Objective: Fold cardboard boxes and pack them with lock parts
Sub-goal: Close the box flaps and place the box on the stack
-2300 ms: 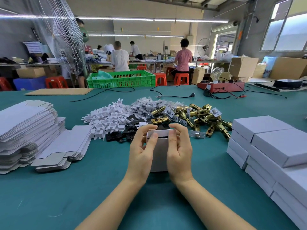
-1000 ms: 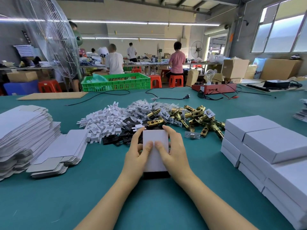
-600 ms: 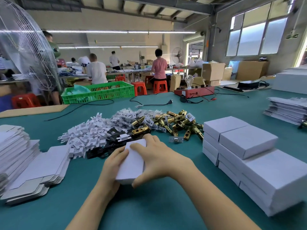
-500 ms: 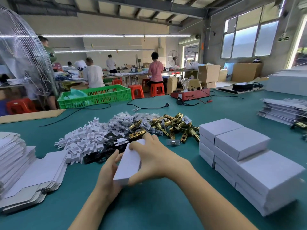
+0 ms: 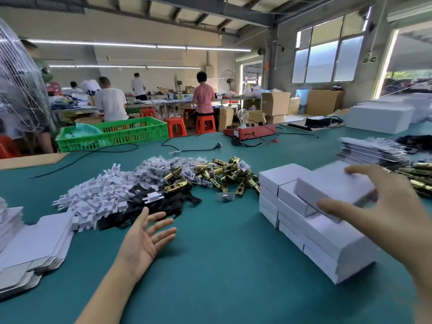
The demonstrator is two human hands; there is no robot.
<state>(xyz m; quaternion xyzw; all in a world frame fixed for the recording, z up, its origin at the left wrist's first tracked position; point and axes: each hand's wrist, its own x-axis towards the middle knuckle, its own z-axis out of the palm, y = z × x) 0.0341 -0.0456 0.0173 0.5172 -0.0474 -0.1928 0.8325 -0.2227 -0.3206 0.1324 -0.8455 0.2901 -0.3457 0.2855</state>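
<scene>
Right hand (image 5: 383,213) fingers spread over packed box (image 5: 334,188), seating it on finished stack (image 5: 311,232); left hand (image 5: 142,239) empty, fingers apart, near lock parts (image 5: 210,174).

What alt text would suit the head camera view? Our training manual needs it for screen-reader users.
A person's right hand sets a closed white box on top of a stack of white boxes on a green table, fingers spread over it. The left hand hovers open and empty beside a pile of lock parts and white plastic inserts, with flat box blanks at left.
</scene>
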